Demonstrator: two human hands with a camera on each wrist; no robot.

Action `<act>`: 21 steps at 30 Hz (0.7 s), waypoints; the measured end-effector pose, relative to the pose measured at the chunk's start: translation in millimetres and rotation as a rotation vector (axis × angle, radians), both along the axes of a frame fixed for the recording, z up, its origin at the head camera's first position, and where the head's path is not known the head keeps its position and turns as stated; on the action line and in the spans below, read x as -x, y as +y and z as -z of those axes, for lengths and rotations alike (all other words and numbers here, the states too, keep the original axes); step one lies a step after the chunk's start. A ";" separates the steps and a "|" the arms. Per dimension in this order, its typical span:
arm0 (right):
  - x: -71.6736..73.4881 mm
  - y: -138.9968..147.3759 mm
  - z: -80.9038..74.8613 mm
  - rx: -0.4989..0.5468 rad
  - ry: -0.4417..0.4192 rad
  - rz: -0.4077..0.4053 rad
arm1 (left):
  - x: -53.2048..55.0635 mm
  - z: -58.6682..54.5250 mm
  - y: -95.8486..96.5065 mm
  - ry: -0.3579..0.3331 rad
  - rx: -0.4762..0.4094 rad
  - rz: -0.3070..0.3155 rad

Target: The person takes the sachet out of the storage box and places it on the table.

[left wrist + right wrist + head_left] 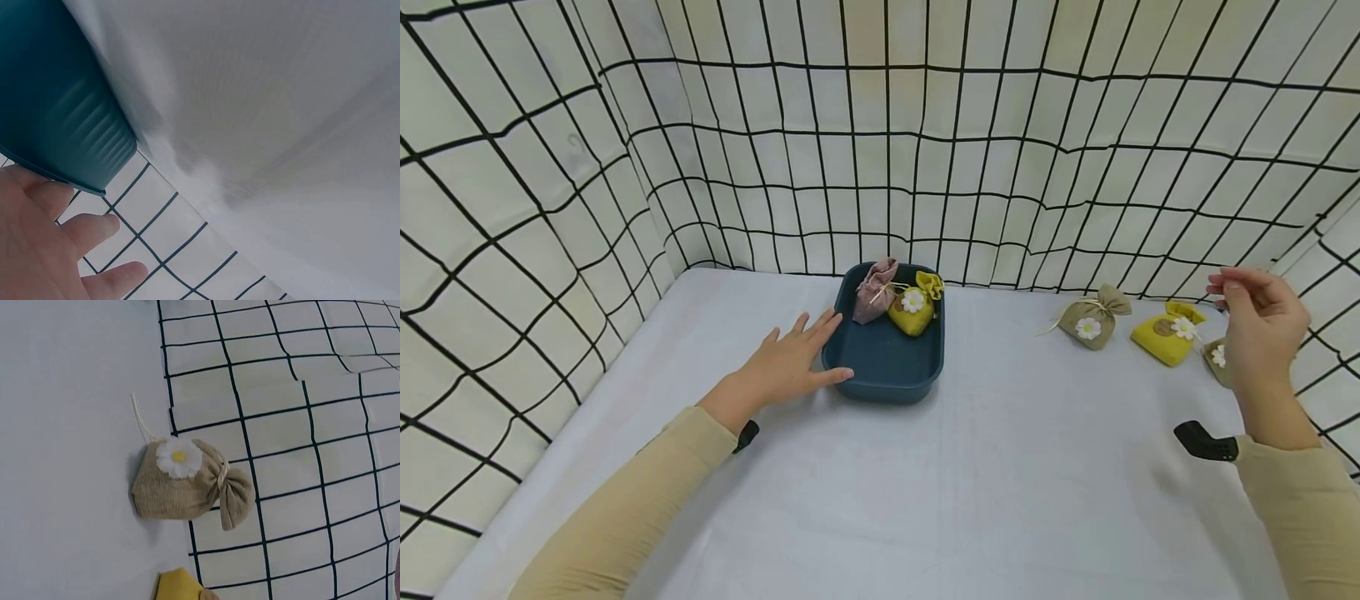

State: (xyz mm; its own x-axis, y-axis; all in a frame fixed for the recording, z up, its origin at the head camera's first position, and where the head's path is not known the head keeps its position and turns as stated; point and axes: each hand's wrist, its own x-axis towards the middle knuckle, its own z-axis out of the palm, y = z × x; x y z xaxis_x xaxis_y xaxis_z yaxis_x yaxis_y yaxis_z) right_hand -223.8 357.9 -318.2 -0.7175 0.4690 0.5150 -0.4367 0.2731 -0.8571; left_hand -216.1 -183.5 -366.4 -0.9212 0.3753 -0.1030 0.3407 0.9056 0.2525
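Note:
My left hand spreads its fingers at the left rim of a dark blue-green plastic basin. In the left wrist view, fingers lie along the outside of the basin's rim. A mauve drawstring pouch and a yellow pouch with a white flower lie inside at the back. My right hand, fingers loosely bent and nothing visible in them, is raised at the far right. It partly covers a small tan pouch; left of that lies another yellow pouch.
A tan drawstring pouch with a daisy lies near the back edge of the white-covered table. Black-lined grid panels over pale cloth rise behind the table and on both sides.

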 end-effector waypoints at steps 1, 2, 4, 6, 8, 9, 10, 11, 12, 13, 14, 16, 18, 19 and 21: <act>0.7 -3.7 0.0 0.015 0.016 -0.034 | 0.0 0.1 0.0 0.001 0.001 0.000; 1.1 -7.5 -0.1 0.031 0.034 -0.068 | -0.3 0.0 -0.1 0.001 0.002 0.000; 1.1 -15.8 0.0 0.062 0.066 -0.135 | -0.2 0.4 -0.2 0.002 0.002 0.001; 0.3 -25.3 -0.1 0.072 0.092 -0.193 | 0.4 1.2 -0.5 0.005 0.005 0.001; -1.3 -35.0 -0.3 0.073 0.097 -0.242 | 0.8 1.5 -0.7 0.006 0.003 0.001; -1.9 -39.7 0.0 0.073 0.099 -0.264 | 1.1 1.9 -0.8 0.007 0.003 0.000; -2.3 -44.3 0.1 0.061 0.098 -0.278 | 1.1 1.8 -0.9 0.006 0.003 -0.001; -2.4 -48.7 0.2 0.036 0.095 -0.282 | 1.2 1.9 -0.9 0.006 0.004 -0.001; -2.2 -52.7 0.5 0.026 0.097 -0.295 | 0.9 1.7 -0.9 0.006 0.002 -0.001; -1.6 -56.6 1.1 0.019 0.101 -0.312 | 0.7 1.5 -0.9 0.004 0.003 -0.002; -0.8 -60.2 1.7 0.009 0.104 -0.329 | 0.8 1.5 -0.9 0.003 0.003 -0.001; 0.5 -66.8 2.0 -0.024 0.094 -0.363 | 1.1 1.3 -0.5 0.003 0.003 0.002; 1.9 -72.9 2.9 -0.061 0.063 -0.399 | 1.2 0.9 -0.2 0.002 0.003 0.002; 2.3 -75.8 3.2 -0.092 0.040 -0.410 | 1.5 1.0 0.0 0.004 0.004 0.002; 3.0 -81.6 4.0 -0.144 -0.002 -0.430 | 1.6 1.1 0.2 0.005 0.004 0.003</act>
State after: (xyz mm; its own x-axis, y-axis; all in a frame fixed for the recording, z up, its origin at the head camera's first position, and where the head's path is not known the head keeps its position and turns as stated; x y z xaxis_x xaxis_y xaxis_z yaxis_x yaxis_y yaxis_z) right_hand -226.7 276.4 -322.2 -0.8324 0.0518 0.5518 -0.5352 0.1836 -0.8246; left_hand -217.8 -183.3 -367.6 -0.9206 0.3777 -0.0996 0.3448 0.9056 0.2469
